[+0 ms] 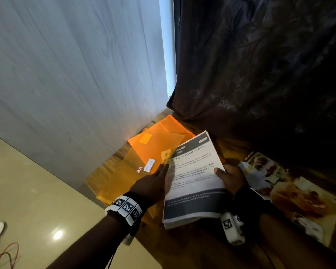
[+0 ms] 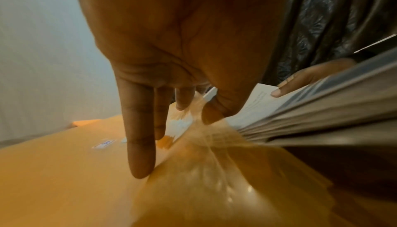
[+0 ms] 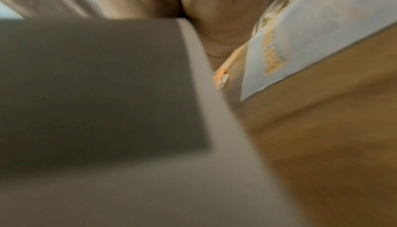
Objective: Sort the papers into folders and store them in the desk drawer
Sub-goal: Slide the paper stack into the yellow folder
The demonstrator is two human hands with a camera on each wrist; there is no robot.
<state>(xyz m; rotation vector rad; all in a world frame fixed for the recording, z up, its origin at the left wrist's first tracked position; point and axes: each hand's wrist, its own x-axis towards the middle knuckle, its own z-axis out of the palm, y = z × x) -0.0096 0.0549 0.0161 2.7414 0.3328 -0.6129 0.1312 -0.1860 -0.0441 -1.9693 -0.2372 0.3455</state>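
Observation:
Several translucent orange folders (image 1: 124,177) lie on the wooden desk (image 1: 211,247) against the wall; the top one bears a small white label (image 1: 149,165). My left hand (image 1: 162,168) pinches this folder's lifted flap (image 2: 193,171) between thumb and forefinger, and the other fingers (image 2: 139,154) point straight down onto the folder (image 2: 53,171). My right hand (image 1: 224,173) grips a thick stack of printed papers (image 1: 194,181) headed "KITCHEN", thumb on top, with its near corner at the flap. In the left wrist view the stack (image 2: 322,108) fans out at the right. The stack's blurred underside (image 3: 96,86) fills the right wrist view.
Glossy food magazines (image 1: 283,187) (image 3: 311,35) lie on the desk right of the stack. A dark curtain (image 1: 260,65) hangs behind them and a white wall (image 1: 76,74) stands at the left. Beyond the desk's left edge are pale floor tiles (image 1: 27,191) with loose wires (image 1: 4,255).

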